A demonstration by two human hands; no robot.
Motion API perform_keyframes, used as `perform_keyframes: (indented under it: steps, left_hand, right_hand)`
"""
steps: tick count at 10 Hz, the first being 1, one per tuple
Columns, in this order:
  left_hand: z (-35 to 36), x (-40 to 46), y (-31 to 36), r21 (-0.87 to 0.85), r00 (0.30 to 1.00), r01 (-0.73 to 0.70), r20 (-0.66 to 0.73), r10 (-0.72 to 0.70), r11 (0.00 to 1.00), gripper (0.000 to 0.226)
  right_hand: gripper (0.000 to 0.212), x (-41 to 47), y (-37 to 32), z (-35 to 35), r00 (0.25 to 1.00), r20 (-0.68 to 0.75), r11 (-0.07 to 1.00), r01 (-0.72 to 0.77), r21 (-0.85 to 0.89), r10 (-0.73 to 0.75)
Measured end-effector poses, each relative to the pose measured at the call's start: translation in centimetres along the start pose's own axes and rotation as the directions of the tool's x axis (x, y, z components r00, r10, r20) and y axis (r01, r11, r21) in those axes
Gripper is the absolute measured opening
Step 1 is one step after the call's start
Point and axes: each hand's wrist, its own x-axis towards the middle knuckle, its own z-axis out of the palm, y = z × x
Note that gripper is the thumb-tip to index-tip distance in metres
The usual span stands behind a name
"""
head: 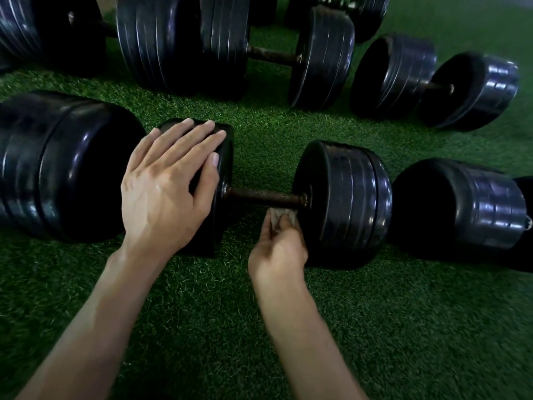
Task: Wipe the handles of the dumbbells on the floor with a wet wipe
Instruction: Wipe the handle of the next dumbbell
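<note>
Handle [264,197] running 9-to-3 across mid-frame, rusty, bridging two black plate stacks on green turf [403,327]. Right hand [278,249] just at 6 o'clock of the handle's right end, fingers curled and pinching a crumpled wipe [281,216] whose top edge touches or nearly touches the bar's underside; cannot tell which. Left hand [167,186] flat, fingers straight, pressing on the left plate [223,157] at 9 o'clock, steadying. Right hand nearer the bar. Likely next: lifting toward 12, then sweeping toward 9 along the axis.
</note>
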Motion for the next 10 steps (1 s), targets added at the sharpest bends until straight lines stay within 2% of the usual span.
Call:
perform_keyframes:
  steps: [3,4,5,6,7,8,9,10]
  left_hand:
    - [0.0,0.0,0.0,0.002,1.000,-0.001,0.005,0.001,1.000,0.035]
    - [0.0,-0.1,-0.1,0.002,1.000,-0.008,-0.006,0.008,1.000,0.035]
    - [0.0,-0.1,-0.2,0.001,1.000,-0.018,0.001,0.018,1.000,0.035]
    - [-0.1,-0.1,-0.2,0.013,1.000,-0.021,0.020,0.021,1.000,0.036]
    - [-0.2,-0.1,-0.2,0.008,1.000,-0.016,0.026,0.015,1.000,0.036]
    - [-0.2,-0.1,-0.2,0.010,0.999,-0.015,0.031,0.014,1.000,0.036]
    - [-0.2,-0.2,-0.2,0.003,0.999,-0.018,0.031,0.018,1.000,0.035]
    - [-0.1,-0.2,-0.2,0.005,1.000,-0.021,0.020,0.021,1.000,0.035]
  right_hand:
    - [0.029,-0.2,-0.4,0.6,0.998,-0.025,0.997,-0.052,-0.051,0.051]
    - [0.029,-1.0,-0.4,-0.4,0.999,-0.008,0.991,-0.036,-0.128,0.036]
    - [0.025,-1.6,0.2,-1.4,0.991,0.129,0.952,0.068,-0.297,-0.031]
    - [0.025,-1.3,0.0,-1.8,0.916,0.357,0.774,0.357,-0.523,-0.182]
    - [0.025,0.0,-0.7,-1.4,0.566,0.710,0.292,0.824,-0.485,-0.420]
    - [0.027,1.9,-0.5,-0.2,0.304,0.906,-0.131,0.926,-0.354,-0.295]
    - [0.024,3.4,0.0,0.2,0.221,0.963,-0.585,0.765,-0.269,-0.154]
    - [0.018,3.3,0.2,0.3,0.246,0.964,-0.578,0.775,-0.257,-0.099]
